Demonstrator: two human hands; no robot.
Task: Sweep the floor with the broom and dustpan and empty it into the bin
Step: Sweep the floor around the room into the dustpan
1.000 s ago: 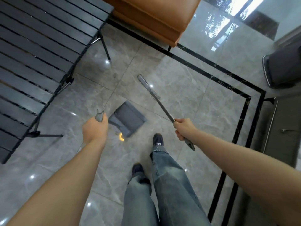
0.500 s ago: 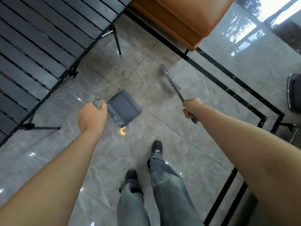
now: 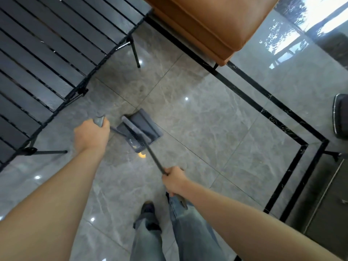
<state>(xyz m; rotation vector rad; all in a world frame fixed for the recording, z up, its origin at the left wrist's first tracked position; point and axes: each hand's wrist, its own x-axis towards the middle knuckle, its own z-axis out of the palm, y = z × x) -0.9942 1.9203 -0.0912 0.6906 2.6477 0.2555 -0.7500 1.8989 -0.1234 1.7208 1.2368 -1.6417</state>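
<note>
1. Now I see the left hand (image 3: 91, 135) with its fingers wrapped tight round the grey grip of the dustpan handle (image 3: 99, 120); the grip's end pokes out just above the knuckles.
2. From under those fingers a thin dark shaft runs right and down to the grey dustpan (image 3: 143, 129), which sits on the tiled floor (image 3: 216, 129) just beyond the hand.
3. My right hand (image 3: 174, 180) is fisted round the broom (image 3: 153, 157) shaft, the fingers fully closed on it; the shaft's tail end sticks out below the wrist, over the jeans (image 3: 190, 228).
4. Ahead of those fingers the shaft climbs up-left, and the broom head (image 3: 134, 129) lies across the dustpan, bristle side facing into the pan.
5. A small orange scrap (image 3: 141, 155) lies on the floor touching or just beside the pan's near edge, between the two hands; a pale bit shows inside the pan close by.
6. Past the left fingers stands a black slatted table (image 3: 47, 53); beyond the pan is an orange leather seat (image 3: 207, 21).
7. A dark container (image 3: 341, 115), only partly in view, sits well to the right of the right hand; I cannot tell if it is the bin.
</note>
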